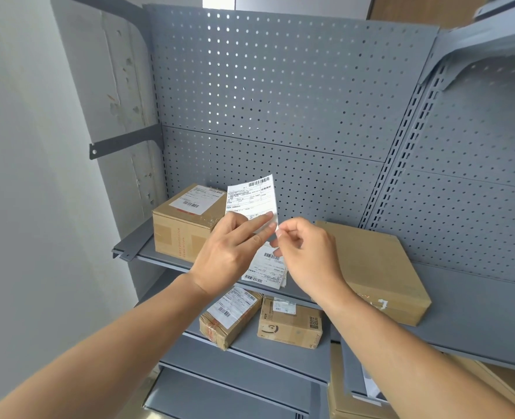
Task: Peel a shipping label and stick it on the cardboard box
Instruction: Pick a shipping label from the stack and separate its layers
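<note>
A white shipping label (pixel 251 198) with barcodes stands upright in the air above the grey shelf (pixel 474 303). My left hand (pixel 229 252) holds its lower part, fingers flat across the front. My right hand (pixel 306 252) pinches the label's lower right corner between thumb and forefinger. A flat cardboard box (pixel 380 267) without a label lies on the shelf just right of my right hand. Below my hands a small stack of more labels (pixel 267 270) lies on the shelf, partly hidden.
A labelled cardboard box (pixel 186 222) sits at the shelf's left end. Two smaller labelled boxes (pixel 229 316) (pixel 289 323) rest on the lower shelf. A grey pegboard (pixel 280 95) backs the shelving. More cardboard (pixel 350 400) lies at the bottom right.
</note>
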`<action>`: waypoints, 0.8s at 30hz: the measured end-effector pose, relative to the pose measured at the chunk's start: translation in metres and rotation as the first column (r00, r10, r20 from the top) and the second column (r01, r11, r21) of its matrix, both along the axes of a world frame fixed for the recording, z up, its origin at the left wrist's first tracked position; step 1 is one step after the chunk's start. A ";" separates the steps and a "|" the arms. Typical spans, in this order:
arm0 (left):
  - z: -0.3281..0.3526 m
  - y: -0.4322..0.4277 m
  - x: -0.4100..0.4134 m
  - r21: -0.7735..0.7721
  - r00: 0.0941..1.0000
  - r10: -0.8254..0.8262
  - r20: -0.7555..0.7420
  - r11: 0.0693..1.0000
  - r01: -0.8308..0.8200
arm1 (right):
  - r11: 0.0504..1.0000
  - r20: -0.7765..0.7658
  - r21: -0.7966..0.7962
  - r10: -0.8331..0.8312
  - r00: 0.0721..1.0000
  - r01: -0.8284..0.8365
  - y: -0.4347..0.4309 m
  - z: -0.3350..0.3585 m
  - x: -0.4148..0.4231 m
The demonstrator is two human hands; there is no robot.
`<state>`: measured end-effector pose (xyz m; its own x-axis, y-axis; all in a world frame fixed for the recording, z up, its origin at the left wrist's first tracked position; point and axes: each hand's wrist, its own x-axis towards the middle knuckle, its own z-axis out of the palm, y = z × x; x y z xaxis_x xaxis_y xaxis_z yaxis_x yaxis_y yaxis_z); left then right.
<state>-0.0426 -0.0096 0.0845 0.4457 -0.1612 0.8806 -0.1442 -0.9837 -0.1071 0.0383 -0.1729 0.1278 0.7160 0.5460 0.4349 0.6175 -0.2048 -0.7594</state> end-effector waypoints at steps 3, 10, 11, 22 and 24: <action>0.000 -0.002 0.001 -0.007 1.000 0.002 0.006 1.000 -0.002 | 1.000 -0.017 0.019 0.000 1.000 0.000 -0.001 0.002 -0.001; -0.002 -0.009 0.004 -0.058 1.000 -0.029 -0.006 0.998 0.028 | 0.998 -0.006 0.054 0.021 1.000 -0.021 -0.004 0.003 0.001; -0.003 -0.011 0.003 -0.077 0.999 -0.039 -0.015 0.996 0.038 | 0.998 0.000 0.056 0.025 1.000 -0.025 -0.004 0.002 0.001; 0.015 -0.034 -0.005 -0.682 0.970 -0.230 0.078 0.697 0.220 | 0.982 0.005 0.166 0.088 0.996 -0.088 -0.004 -0.002 0.000; 0.017 -0.039 -0.005 -0.739 0.959 -0.266 0.093 0.627 0.245 | 0.978 0.001 0.187 0.095 0.995 -0.094 -0.004 -0.003 0.000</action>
